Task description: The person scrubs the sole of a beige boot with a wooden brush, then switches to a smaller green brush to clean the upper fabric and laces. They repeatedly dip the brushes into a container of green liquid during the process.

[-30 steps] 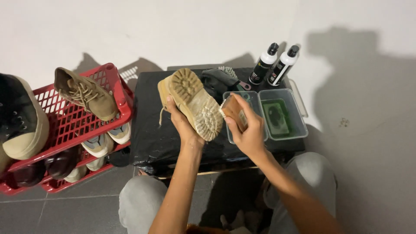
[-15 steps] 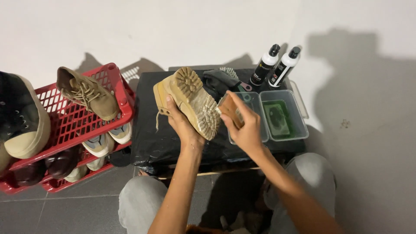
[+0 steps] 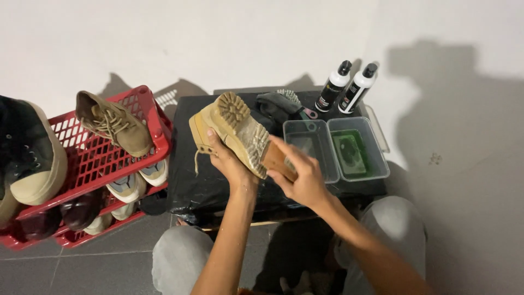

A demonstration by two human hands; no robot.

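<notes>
Head view shows us seated low before a small tabletop [image 3: 185, 180] draped in black plastic, knees spread to either side so that both arms reach it freely. Our left hand [image 3: 226, 164] grips a tan boot [image 3: 232, 128] from beneath, fingers closed around its upper, and turns it so the lugged sole faces up and toward us; held that way, the tread lies open to the brush. Our right hand [image 3: 303, 177] is closed on a wooden-backed brush [image 3: 275, 159], whose bristle side presses against the toe end of the sole, where the rubber looks wet and foamy. The boot hangs above the tabletop rather than resting on it, so drips fall on the plastic sheet.

Just right of the boot stands a clear two-part tub [image 3: 376, 150]; the right compartment holds greenish liquid, within easy reach for dipping the brush. Behind the tub stand two black-and-white bottles [image 3: 346, 87], upright and touching each other, near the wall. A dark cloth and another brush [image 3: 281, 104] lie behind the boot.

At left a red plastic rack [image 3: 82, 164] carries other shoes, a matching tan boot [image 3: 114, 123] sitting on its top tier, well apart from the wet work.
</notes>
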